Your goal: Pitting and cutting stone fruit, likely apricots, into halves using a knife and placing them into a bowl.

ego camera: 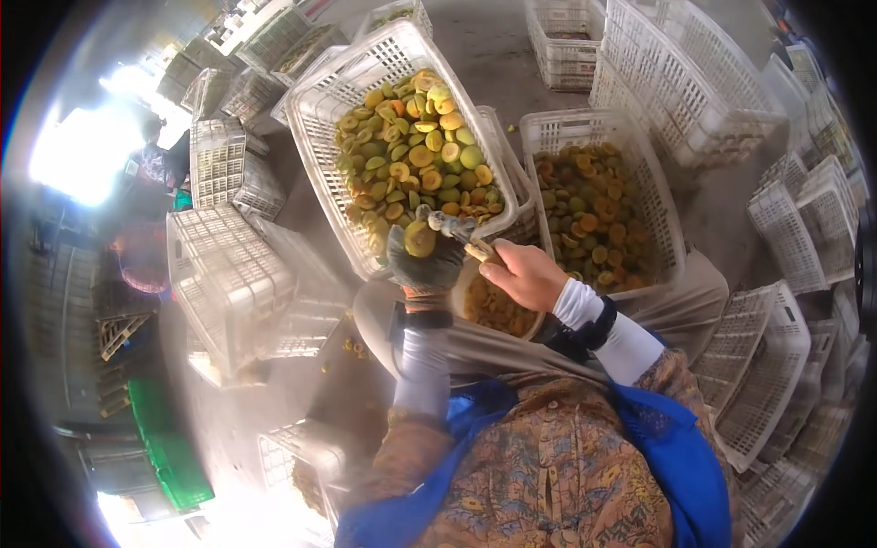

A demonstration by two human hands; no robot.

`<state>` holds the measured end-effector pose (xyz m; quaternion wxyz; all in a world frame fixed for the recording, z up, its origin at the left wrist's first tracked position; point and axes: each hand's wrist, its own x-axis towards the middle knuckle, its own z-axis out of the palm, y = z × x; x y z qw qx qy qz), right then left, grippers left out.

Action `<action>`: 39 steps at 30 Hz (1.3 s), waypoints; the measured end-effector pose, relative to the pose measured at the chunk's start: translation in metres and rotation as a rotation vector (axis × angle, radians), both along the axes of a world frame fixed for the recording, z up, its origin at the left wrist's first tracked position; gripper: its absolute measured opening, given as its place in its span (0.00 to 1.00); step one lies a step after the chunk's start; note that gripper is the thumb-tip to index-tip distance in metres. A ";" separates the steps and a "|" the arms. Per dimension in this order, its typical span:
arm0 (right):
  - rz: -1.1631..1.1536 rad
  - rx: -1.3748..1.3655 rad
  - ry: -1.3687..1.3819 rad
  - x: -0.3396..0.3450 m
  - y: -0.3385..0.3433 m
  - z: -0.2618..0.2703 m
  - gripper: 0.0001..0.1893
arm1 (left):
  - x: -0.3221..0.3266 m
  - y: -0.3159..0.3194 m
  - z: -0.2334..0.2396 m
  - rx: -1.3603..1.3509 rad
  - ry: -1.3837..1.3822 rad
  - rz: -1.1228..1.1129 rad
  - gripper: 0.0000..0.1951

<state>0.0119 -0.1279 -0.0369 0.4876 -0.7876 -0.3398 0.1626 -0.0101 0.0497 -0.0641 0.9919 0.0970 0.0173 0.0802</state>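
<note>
My left hand (pixel 426 268), in a dark grey work glove, grips a halved yellow-green stone fruit (pixel 419 240), its cut face up. A metal-headed hand tool (pixel 452 225) with a wooden handle sits in my bare right hand (pixel 526 275). The tool's head is just right of the fruit; whether they touch I cannot tell. Both hands are at the near edge of a white plastic crate (pixel 322 175) heaped with halved fruit (pixel 404 154). Below my right hand, partly hidden, is a round container (pixel 458 296) of small yellow-brown pieces (pixel 497 312).
Right of the heaped crate stands another white crate (pixel 671 229) of fruit halves (pixel 596 219). Stacked crates (pixel 692 82) rise at the upper right, others (pixel 233 288) at the left. Nested crates (pixel 760 383) lean by my right elbow. Fruit scraps (pixel 356 348) lie on the floor.
</note>
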 end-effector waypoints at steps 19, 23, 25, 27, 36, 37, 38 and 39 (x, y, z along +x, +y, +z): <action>-0.154 -0.253 -0.640 -0.010 -0.002 -0.015 0.09 | -0.001 -0.040 -0.001 0.440 0.034 -0.019 0.18; -0.030 -0.299 -0.199 -0.008 -0.013 0.007 0.10 | -0.006 -0.040 0.023 0.181 0.146 -0.178 0.15; -0.054 -0.189 -0.099 -0.013 -0.010 -0.001 0.11 | -0.004 -0.046 0.023 0.387 0.121 -0.047 0.16; -0.051 0.110 0.148 -0.014 -0.006 -0.015 0.13 | -0.001 -0.041 0.021 0.808 0.153 0.037 0.17; -0.186 0.072 0.032 0.000 -0.001 -0.001 0.15 | 0.009 -0.041 0.042 1.045 0.029 0.224 0.20; -0.225 0.026 -0.053 0.000 0.000 -0.005 0.15 | 0.011 -0.038 0.039 0.914 0.116 0.242 0.20; -0.263 -0.021 -0.138 -0.001 0.000 -0.007 0.15 | 0.013 -0.032 0.038 0.781 0.201 0.258 0.20; -0.237 -0.033 -0.108 0.000 -0.002 -0.006 0.14 | 0.016 -0.027 0.035 0.641 0.286 0.270 0.20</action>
